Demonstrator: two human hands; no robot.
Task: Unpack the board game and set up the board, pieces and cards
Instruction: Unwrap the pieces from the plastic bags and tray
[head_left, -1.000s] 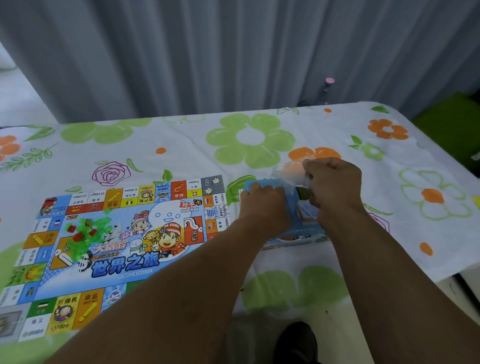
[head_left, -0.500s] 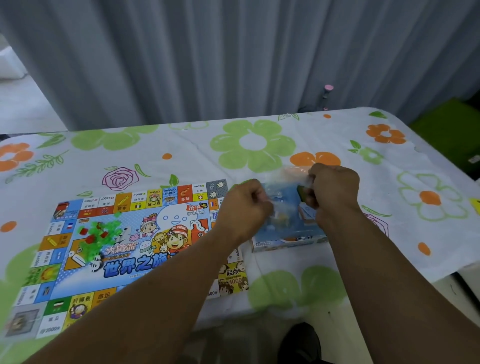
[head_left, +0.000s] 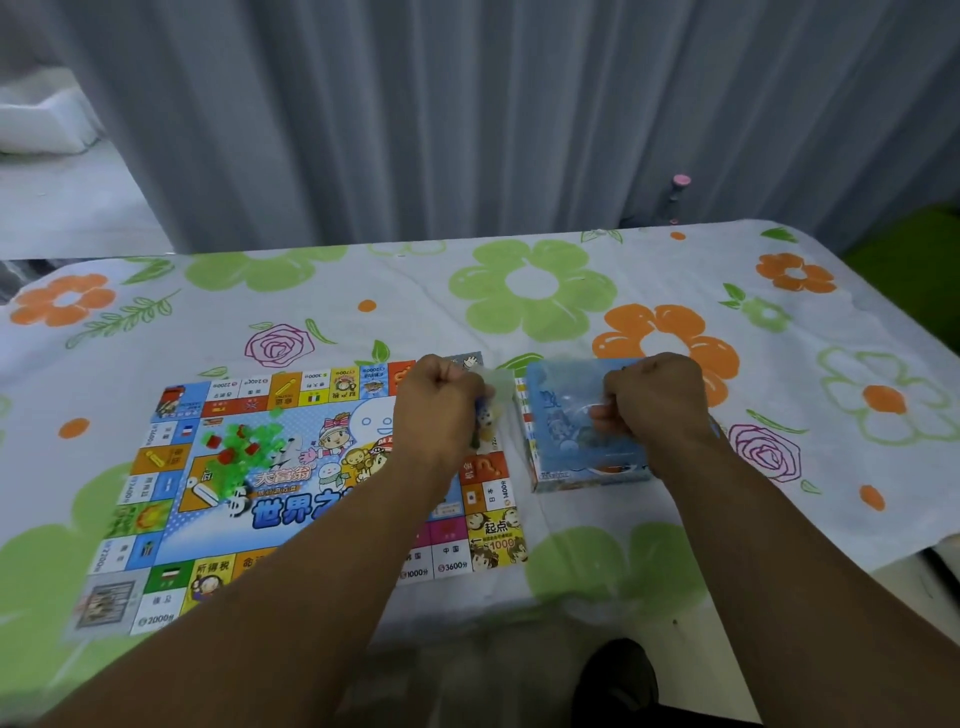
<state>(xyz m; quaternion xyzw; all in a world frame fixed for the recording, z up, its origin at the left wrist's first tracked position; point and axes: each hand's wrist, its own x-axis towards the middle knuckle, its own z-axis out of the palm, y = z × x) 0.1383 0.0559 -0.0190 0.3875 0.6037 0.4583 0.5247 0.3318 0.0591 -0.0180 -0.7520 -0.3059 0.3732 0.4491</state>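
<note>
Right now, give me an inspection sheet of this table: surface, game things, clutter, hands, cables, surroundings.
Surface: flowered cloth covers the table.
Job's things: board lies flat with green and red pieces heaped on it; blue box lies just right of it.
Clutter: nothing seen.
Hands: left hand grips a clear bag of small pieces; right hand grips clear plastic over the box, blurred.
Cables: nothing seen.
Surroundings: grey curtain behind; pink-capped bottle past the far edge.
</note>
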